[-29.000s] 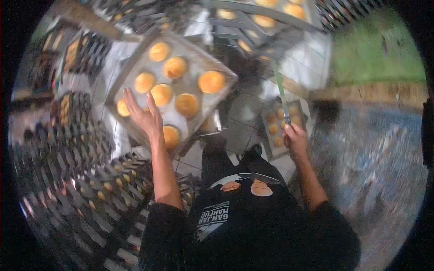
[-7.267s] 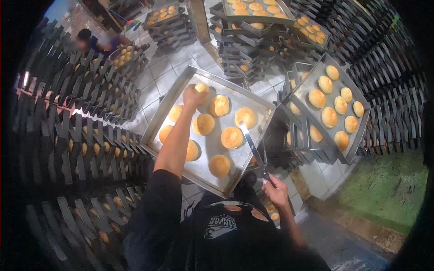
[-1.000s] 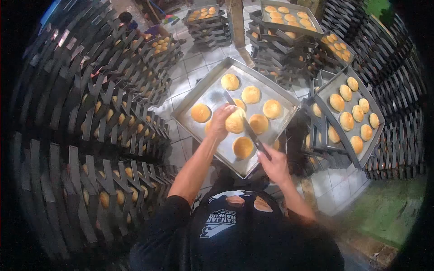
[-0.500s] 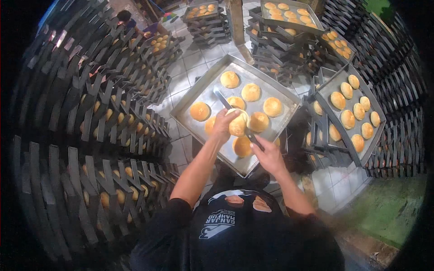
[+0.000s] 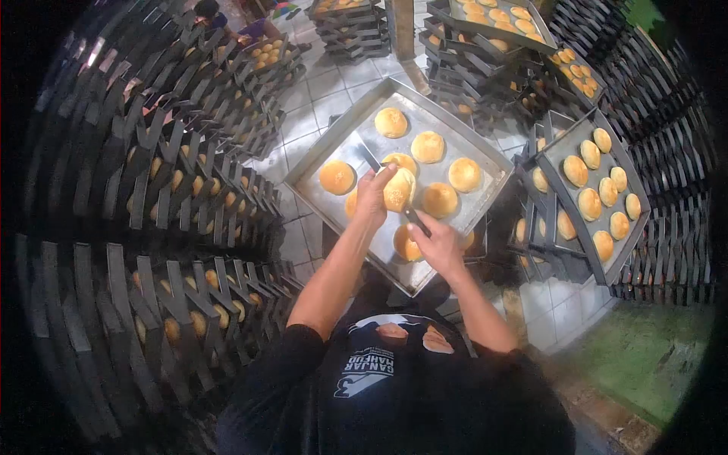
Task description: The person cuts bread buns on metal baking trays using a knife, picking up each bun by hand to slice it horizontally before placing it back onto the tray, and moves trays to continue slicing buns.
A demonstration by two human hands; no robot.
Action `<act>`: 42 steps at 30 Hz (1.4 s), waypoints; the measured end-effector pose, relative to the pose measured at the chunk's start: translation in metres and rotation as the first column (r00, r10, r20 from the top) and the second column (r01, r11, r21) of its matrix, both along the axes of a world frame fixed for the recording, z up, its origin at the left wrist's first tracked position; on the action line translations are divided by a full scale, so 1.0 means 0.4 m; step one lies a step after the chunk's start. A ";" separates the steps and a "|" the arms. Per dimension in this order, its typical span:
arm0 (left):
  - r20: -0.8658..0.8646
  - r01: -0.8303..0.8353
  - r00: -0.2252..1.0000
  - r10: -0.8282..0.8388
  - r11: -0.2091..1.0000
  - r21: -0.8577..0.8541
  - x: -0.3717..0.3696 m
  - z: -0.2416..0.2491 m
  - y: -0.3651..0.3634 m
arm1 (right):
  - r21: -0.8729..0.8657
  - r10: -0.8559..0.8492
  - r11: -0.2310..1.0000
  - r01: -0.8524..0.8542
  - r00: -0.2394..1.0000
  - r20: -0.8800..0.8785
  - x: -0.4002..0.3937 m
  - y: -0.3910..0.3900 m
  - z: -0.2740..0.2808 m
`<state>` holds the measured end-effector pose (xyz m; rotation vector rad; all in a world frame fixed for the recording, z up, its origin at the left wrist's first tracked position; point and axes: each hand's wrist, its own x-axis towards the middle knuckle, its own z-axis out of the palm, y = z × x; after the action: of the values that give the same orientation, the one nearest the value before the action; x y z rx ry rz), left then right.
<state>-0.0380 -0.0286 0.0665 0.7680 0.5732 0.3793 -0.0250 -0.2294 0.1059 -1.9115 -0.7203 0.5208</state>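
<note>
My left hand [image 5: 372,199] is closed around a round golden bun [image 5: 400,189] above a metal baking tray [image 5: 312,159]. In my right hand [image 5: 441,244] is a knife [image 5: 412,220], gripped by its dark handle. The blade runs behind or through the held bun, and its end sticks out on the far left side; how deep it sits in the bread is hidden. Several more buns lie apart on the tray, among them a bun [image 5: 390,122] at the far corner and another bun [image 5: 464,174] toward the right. My hands partly cover the nearer ones.
A second tray of buns [image 5: 614,227] stands on a stack at the right. Tall stacks of dark trays [image 5: 182,303] with buns inside line the left. More stacked trays [image 5: 349,34] are at the back. Another person [image 5: 212,15] is at the far upper left.
My right hand has moved up and left, closer to the held bun, and less of the knife handle shows. My left hand keeps its hold. The whole view has shifted slightly.
</note>
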 end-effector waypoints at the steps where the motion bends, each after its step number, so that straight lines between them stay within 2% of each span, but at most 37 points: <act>1: 0.000 -0.068 0.998 0.068 0.998 0.008 0.008 0.008 0.007 | -0.002 0.001 1.000 -0.001 1.000 -0.003 0.000 0.002 -0.010; 3: -0.030 -0.098 0.995 0.096 0.994 -0.043 0.019 0.017 0.047 | 0.013 -0.029 0.999 0.032 0.986 -0.161 -0.007 -0.010 -0.040; 5: -0.101 -0.177 0.978 0.181 0.983 0.054 0.051 0.003 0.112 | -0.023 -0.020 1.000 0.016 0.982 -0.186 -0.026 -0.060 -0.036; 6: -0.035 -0.148 0.988 0.149 0.989 0.024 0.069 -0.034 0.163 | -0.050 -0.008 0.999 -0.003 0.978 -0.211 -0.037 -0.091 -0.037; 10: -0.050 -0.181 0.982 0.183 0.982 0.045 0.123 -0.105 0.311 | -0.052 -0.045 0.998 0.031 0.956 -0.290 -0.086 -0.216 -0.069; 12: -0.297 -0.162 0.918 0.263 0.932 0.324 0.137 -0.112 0.350 | -0.190 -0.178 0.978 0.090 0.834 -0.522 -0.102 -0.261 -0.063; 13: -0.302 -0.157 0.918 0.257 0.935 0.318 0.138 -0.119 0.345 | -0.197 -0.185 0.976 0.093 0.831 -0.524 -0.107 -0.274 -0.065; 14: -0.204 -0.211 0.854 0.479 0.676 0.706 0.139 -0.125 0.337 | -0.191 -0.224 0.971 0.142 0.812 -0.539 -0.109 -0.285 -0.067; 15: -0.011 -0.202 0.781 0.624 0.270 0.941 0.139 -0.117 0.323 | -0.184 -0.263 0.964 0.192 0.791 -0.553 -0.110 -0.291 -0.068; 16: 0.065 -0.093 0.777 0.627 0.012 0.996 0.132 -0.085 0.297 | -0.186 -0.271 0.962 0.200 0.787 -0.554 -0.108 -0.292 -0.066; 17: 0.064 -0.092 0.782 0.620 0.013 0.996 0.132 -0.088 0.273 | -0.214 -0.319 0.947 0.240 0.777 -0.542 -0.103 -0.289 -0.064; 18: -0.104 0.020 0.895 0.435 0.193 0.981 0.131 -0.090 0.247 | -0.241 -0.366 0.930 0.278 0.765 -0.530 -0.101 -0.287 -0.061; 19: -0.242 0.163 0.948 0.208 0.336 0.928 0.132 -0.088 0.222 | -0.239 -0.369 0.929 0.283 0.763 -0.531 -0.097 -0.285 -0.058; 20: -0.346 0.297 0.929 0.129 0.294 0.908 0.139 -0.082 0.197 | -0.210 -0.355 0.935 0.287 0.763 -0.540 -0.090 -0.280 -0.054; 21: -0.338 0.292 0.932 0.127 0.286 0.912 0.155 -0.096 0.181 | -0.179 -0.340 0.940 0.290 0.764 -0.548 -0.084 -0.277 -0.049; 23: -0.566 0.549 0.800 0.199 0.138 0.825 0.182 -0.167 0.167 | -0.163 -0.329 0.944 0.287 0.774 -0.541 -0.074 -0.269 -0.032; 26: -0.549 0.547 0.805 0.225 0.077 0.834 0.179 -0.222 0.170 | -0.123 -0.302 0.952 0.280 0.793 -0.529 -0.058 -0.275 -0.026; 27: -0.542 0.542 0.808 0.233 0.068 0.837 0.170 -0.194 0.162 | -0.106 -0.292 0.955 0.279 0.800 -0.524 -0.056 -0.279 -0.029; 29: -0.751 0.734 0.659 0.053 0.175 0.656 0.150 -0.102 0.122 | -0.068 -0.276 0.957 0.283 0.810 -0.518 -0.053 -0.291 -0.047; 30: -0.743 0.745 0.664 0.078 0.010 0.667 0.136 -0.078 0.091 | -0.043 -0.269 0.956 0.289 0.815 -0.514 -0.055 -0.297 -0.053; 31: -0.740 0.743 0.667 0.083 -0.001 0.670 0.117 -0.108 0.076 | -0.031 -0.267 0.955 0.293 0.815 -0.514 -0.054 -0.299 -0.048; 32: -0.668 0.657 0.744 -0.016 0.197 0.727 0.101 -0.140 0.061 | -0.017 -0.260 0.956 0.291 0.822 -0.506 -0.051 -0.295 -0.042; 33: -0.571 0.559 0.815 -0.098 0.395 0.729 0.086 -0.123 0.037 | -0.006 -0.257 0.956 0.293 0.827 -0.500 -0.052 -0.289 -0.036; 34: -0.592 0.557 0.801 -0.085 0.469 0.686 0.074 -0.074 0.002 | -0.001 -0.264 0.952 0.305 0.824 -0.501 -0.053 -0.284 -0.036; 35: -0.590 0.559 0.802 -0.090 0.461 0.689 0.076 -0.088 0.002 | 0.001 -0.267 0.952 0.306 0.829 -0.492 -0.049 -0.275 -0.039; 37: -0.390 0.359 0.909 -0.149 0.755 0.549 0.070 -0.064 -0.004 | 0.007 -0.265 0.952 0.306 0.836 -0.480 -0.036 -0.261 -0.031; 38: -0.382 0.317 0.908 -0.170 0.876 0.364 0.058 -0.054 -0.008 | -0.009 -0.279 0.953 0.302 0.871 -0.404 -0.031 -0.254 -0.024; 39: -0.379 0.311 0.911 -0.163 0.874 0.372 0.055 -0.044 -0.009 | -0.021 -0.288 0.955 0.297 0.901 -0.323 -0.025 -0.244 -0.018; 40: -0.172 0.201 0.971 -0.168 0.960 0.193 0.050 -0.034 -0.008 | -0.012 -0.279 0.957 0.291 0.904 -0.322 -0.022 -0.234 -0.013; 41: 0.036 0.123 0.992 -0.122 0.992 -0.017 0.044 -0.026 -0.006 | 0.017 -0.272 0.958 0.288 0.921 -0.278 -0.022 -0.226 -0.009; 42: 0.056 0.100 0.994 -0.097 0.994 -0.054 0.044 -0.013 -0.008 | 0.044 -0.266 0.958 0.284 0.935 -0.234 -0.025 -0.220 -0.007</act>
<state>-0.0205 -0.0318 0.0613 0.7269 0.4917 0.2910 -0.0349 -0.3172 0.1032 -1.8072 -0.3131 0.5139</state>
